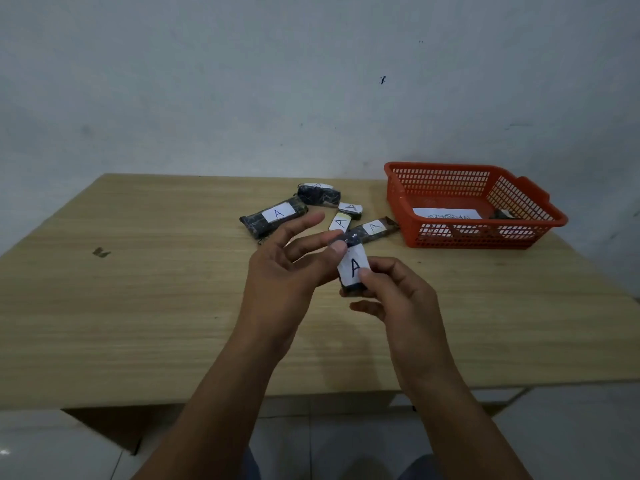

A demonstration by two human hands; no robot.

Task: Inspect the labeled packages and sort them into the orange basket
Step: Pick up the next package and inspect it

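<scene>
Packages wrapped in dark, shiny film, each with a white paper label bearing a handwritten "A", make up the lot. One small package (352, 268) is raised above the middle of the table (138, 289), its label facing the camera: the right hand (398, 299) pinches its lower end between thumb and curled fingers, and the left hand (287, 268) presses its thumb on the upper end, the other fingers spread loosely. Five more packages lie clustered toward the far edge: a long one (273, 219) on the left, a bulky one (318, 194) nearest the far edge, two small ones (350, 210) (340, 222), and another long one (375, 229) partly hidden behind the held package. The orange basket (450, 233) sits at the far right corner; inside lie a white sheet (446, 213) whose writing is unreadable and a dark item (502, 214), largely hidden by the basket's mesh wall and hard to identify.
</scene>
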